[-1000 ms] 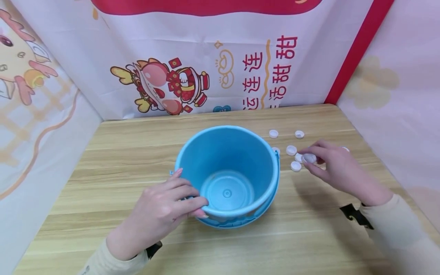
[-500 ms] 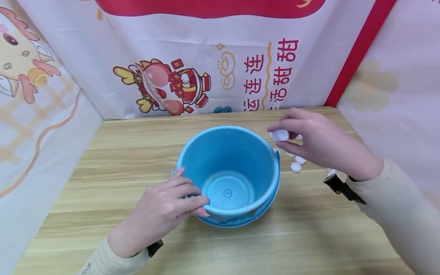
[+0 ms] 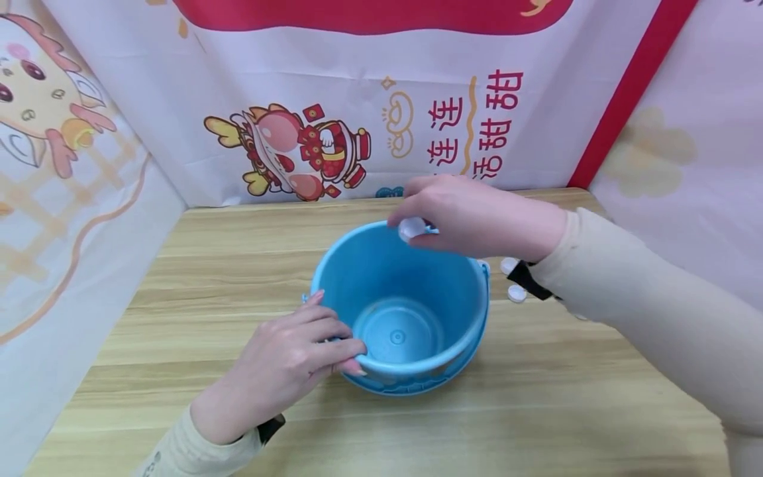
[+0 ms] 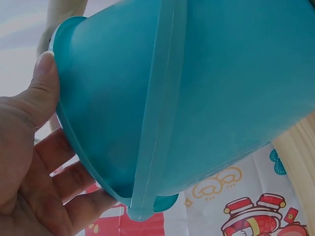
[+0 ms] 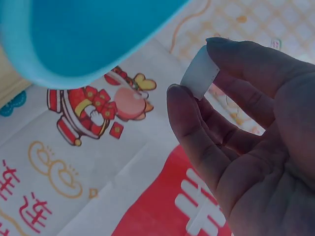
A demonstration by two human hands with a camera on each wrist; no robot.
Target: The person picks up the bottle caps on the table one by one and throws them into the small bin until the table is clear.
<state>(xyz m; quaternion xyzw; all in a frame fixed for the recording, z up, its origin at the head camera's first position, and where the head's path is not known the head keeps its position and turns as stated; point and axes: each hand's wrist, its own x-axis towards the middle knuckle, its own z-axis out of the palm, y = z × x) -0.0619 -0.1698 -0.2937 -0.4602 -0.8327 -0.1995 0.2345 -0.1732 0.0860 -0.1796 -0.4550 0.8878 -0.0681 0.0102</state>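
A light blue bucket stands upright on the wooden table, its inside floor bare. My left hand grips its near-left rim, fingers over the edge; in the left wrist view the thumb of the left hand lies along the rim while the other fingers reach to the inner side. The bucket's handle hangs down the outside. Over the bucket's far rim, my right hand pinches a white bottle cap. The right wrist view shows the cap between thumb and fingertip, apart from the bucket.
White bottle caps lie on the table right of the bucket, some hidden beneath the right forearm. A printed cloth backdrop rises behind the table, with a patterned cloth at the left.
My right hand has lifted a bottle cap from the caps at the right and carried it left to above the bucket's far rim. The left hand keeps its grip on the bucket.
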